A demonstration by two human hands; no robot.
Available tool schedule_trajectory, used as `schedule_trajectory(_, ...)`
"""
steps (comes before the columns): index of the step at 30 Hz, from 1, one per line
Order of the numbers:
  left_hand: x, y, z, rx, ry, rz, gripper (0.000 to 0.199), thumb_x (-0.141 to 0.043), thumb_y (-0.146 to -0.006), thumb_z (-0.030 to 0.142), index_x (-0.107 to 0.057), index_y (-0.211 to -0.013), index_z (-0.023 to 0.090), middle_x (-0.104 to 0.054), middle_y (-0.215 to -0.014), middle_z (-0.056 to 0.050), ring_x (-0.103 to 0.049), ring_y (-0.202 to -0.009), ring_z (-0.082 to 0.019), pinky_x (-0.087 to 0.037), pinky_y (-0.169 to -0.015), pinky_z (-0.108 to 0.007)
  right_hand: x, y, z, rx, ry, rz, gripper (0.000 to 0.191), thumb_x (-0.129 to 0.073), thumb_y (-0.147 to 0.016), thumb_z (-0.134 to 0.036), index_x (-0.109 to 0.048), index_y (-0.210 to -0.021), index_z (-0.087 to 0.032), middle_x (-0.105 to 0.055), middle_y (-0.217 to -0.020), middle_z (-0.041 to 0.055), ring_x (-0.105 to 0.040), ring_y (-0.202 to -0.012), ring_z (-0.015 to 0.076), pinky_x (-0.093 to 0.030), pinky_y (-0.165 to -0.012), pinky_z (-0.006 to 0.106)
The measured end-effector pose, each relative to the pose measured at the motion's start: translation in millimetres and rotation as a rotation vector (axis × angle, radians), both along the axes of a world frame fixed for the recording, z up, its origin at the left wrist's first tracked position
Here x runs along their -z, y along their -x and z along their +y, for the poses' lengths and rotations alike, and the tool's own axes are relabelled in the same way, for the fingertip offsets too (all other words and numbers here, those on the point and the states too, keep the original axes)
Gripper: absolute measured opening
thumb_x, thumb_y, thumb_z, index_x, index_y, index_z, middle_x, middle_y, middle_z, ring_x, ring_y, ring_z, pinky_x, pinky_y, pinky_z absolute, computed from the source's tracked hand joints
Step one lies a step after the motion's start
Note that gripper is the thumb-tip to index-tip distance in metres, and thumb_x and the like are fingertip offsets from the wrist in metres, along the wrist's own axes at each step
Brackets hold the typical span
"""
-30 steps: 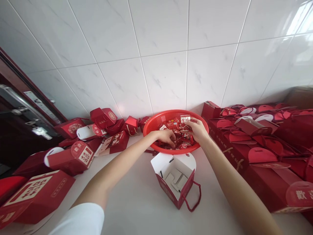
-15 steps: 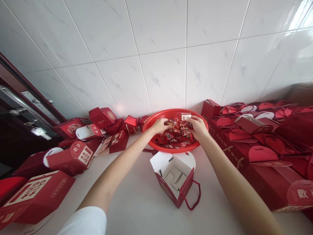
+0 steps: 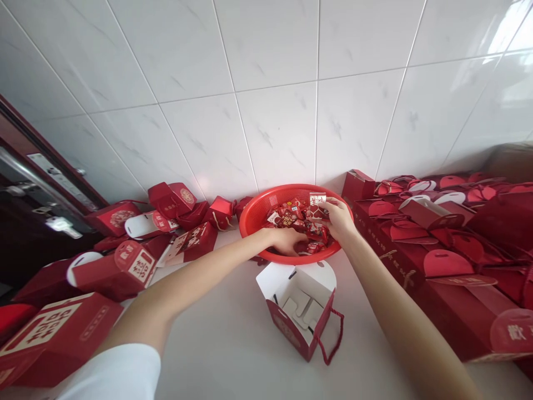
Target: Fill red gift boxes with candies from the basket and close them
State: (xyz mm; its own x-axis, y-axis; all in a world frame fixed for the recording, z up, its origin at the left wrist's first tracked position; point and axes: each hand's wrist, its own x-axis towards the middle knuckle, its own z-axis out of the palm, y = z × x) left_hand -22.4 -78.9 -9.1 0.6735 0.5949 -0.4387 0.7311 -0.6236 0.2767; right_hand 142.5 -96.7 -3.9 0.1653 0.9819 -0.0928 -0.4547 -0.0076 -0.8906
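A red plastic basket (image 3: 254,214) holds many red wrapped packets (image 3: 289,214). My left hand (image 3: 288,240) reaches into its near side; the fingertips are lost among the packets. At the basket's right side my right hand (image 3: 336,214) is closed on a small red and white packet (image 3: 317,198) that sticks up from its fingers. Nearer to me an open red box (image 3: 293,330) stands with its white inside showing, a few pale folded flaps at its bottom and a red rope handle hanging on its right.
Closed and partly folded red boxes (image 3: 120,269) lie at the left, near a dark door with keys (image 3: 62,225). Many red boxes with handles (image 3: 449,261) fill the right side. A white tiled wall (image 3: 275,128) rises behind the basket.
My left hand has moved toward me and to the right, deeper into the packets, uncovering those at the basket's left. My right hand has barely moved. The open box appears slightly shifted.
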Motion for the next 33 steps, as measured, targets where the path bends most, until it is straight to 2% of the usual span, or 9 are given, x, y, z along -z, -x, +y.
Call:
schedule_trajectory(3, 1.0, -6, 3, 0.029, 0.001, -0.004, 0.071, -0.071, -0.071, 0.028, -0.056, -0.141, 0.031, -0.072, -0.099, -0.004, -0.067, -0.084, -0.023, -0.049, -0.071, -0.028, -1.0, 0, 1, 0.014, 0.002, 0.003, 0.016, -0.057, -0.075, -0.004, -0.054, -0.074, -0.019, -0.06, -0.055, -0.0051, -0.066, -0.052, 0.0133, -0.064, -0.055, 0.027)
schedule_trajectory(5, -0.1, -11, 5, 0.049, 0.039, -0.043, 0.065, -0.069, -0.071, 0.024, -0.061, -0.135, 0.033, -0.072, -0.093, -0.002, -0.066, -0.081, -0.022, -0.048, -0.07, -0.028, -1.1, 0, 1, 0.026, 0.001, 0.005, 0.016, -0.058, -0.074, -0.004, -0.054, -0.074, -0.019, -0.061, -0.054, -0.0053, -0.066, -0.051, 0.0132, -0.064, -0.056, 0.028)
schedule_trajectory(8, -2.6, -20, 4, 0.078, 0.088, -0.105, 0.036, -0.067, -0.064, 0.014, -0.076, -0.096, 0.027, -0.067, -0.071, 0.001, -0.061, -0.067, -0.02, -0.046, -0.064, -0.029, -0.5, -1, 2, 0.043, -0.005, 0.01, 0.016, -0.058, -0.073, -0.004, -0.055, -0.074, -0.02, -0.06, -0.054, -0.0056, -0.065, -0.05, 0.0129, -0.064, -0.056, 0.028)
schedule_trajectory(10, -3.0, -23, 4, 0.071, 0.124, -0.123, 0.02, -0.067, -0.06, 0.01, -0.072, -0.073, 0.025, -0.061, -0.06, 0.002, -0.056, -0.059, -0.019, -0.044, -0.062, -0.03, 0.1, -2, 2, 0.051, -0.011, 0.013, 0.015, -0.058, -0.073, -0.005, -0.055, -0.073, -0.019, -0.061, -0.055, -0.0052, -0.065, -0.05, 0.0126, -0.064, -0.056, 0.028)
schedule_trajectory(12, -2.3, -24, 5, -0.006, 0.198, -0.146, 0.015, -0.07, -0.057, 0.01, -0.067, -0.064, 0.023, -0.058, -0.055, 0.003, -0.054, -0.055, -0.019, -0.044, -0.059, -0.03, 0.4, -1, 2, 0.055, -0.015, 0.016, 0.015, -0.059, -0.072, -0.005, -0.056, -0.073, -0.019, -0.062, -0.057, -0.0051, -0.065, -0.05, 0.0123, -0.064, -0.056, 0.027)
schedule_trajectory(16, -0.8, -21, 9, -0.153, 0.383, -0.172, 0.01, -0.076, -0.057, 0.017, -0.068, -0.061, 0.021, -0.061, -0.057, 0.002, -0.059, -0.059, -0.02, -0.048, -0.058, -0.03, 0.0, -1, 4, 0.054, -0.016, 0.025, 0.015, -0.059, -0.072, -0.005, -0.055, -0.073, -0.02, -0.062, -0.057, -0.0053, -0.064, -0.049, 0.012, -0.063, -0.055, 0.026)
schedule_trajectory(22, -1.2, -19, 14, -0.171, 0.486, -0.278, 0.02, -0.077, -0.053, 0.012, -0.075, -0.07, 0.021, -0.074, -0.074, 0.0, -0.069, -0.079, -0.022, -0.055, -0.07, -0.029, -1.5, 0, 3, 0.06, -0.018, 0.037, 0.015, -0.056, -0.075, -0.004, -0.056, -0.073, -0.019, -0.062, -0.058, -0.0051, -0.063, -0.047, 0.011, -0.063, -0.053, 0.027)
schedule_trajectory(26, -1.8, -9, 23, -0.251, 0.561, -0.348, 0.017, -0.077, -0.052, 0.015, -0.073, -0.067, 0.018, -0.074, -0.069, -0.001, -0.069, -0.07, -0.022, -0.056, -0.063, -0.03, -3.5, 0, 1, 0.065, -0.011, 0.036, 0.013, -0.057, -0.074, -0.005, -0.057, -0.074, -0.019, -0.063, -0.058, -0.0045, -0.063, -0.048, 0.0118, -0.061, -0.051, 0.026)
schedule_trajectory(33, -14.3, 7, 39, -0.503, 0.408, -0.844, 0.014, -0.062, -0.058, 0.007, -0.069, -0.066, 0.016, -0.07, -0.063, 0.0, -0.064, -0.061, -0.015, -0.052, -0.066, -0.027, -6.2, 0, 1, 0.071, -0.008, 0.028, 0.015, -0.059, -0.073, -0.007, -0.053, -0.073, -0.02, -0.061, -0.057, -0.0052, -0.064, -0.048, 0.0118, -0.057, -0.047, 0.021)
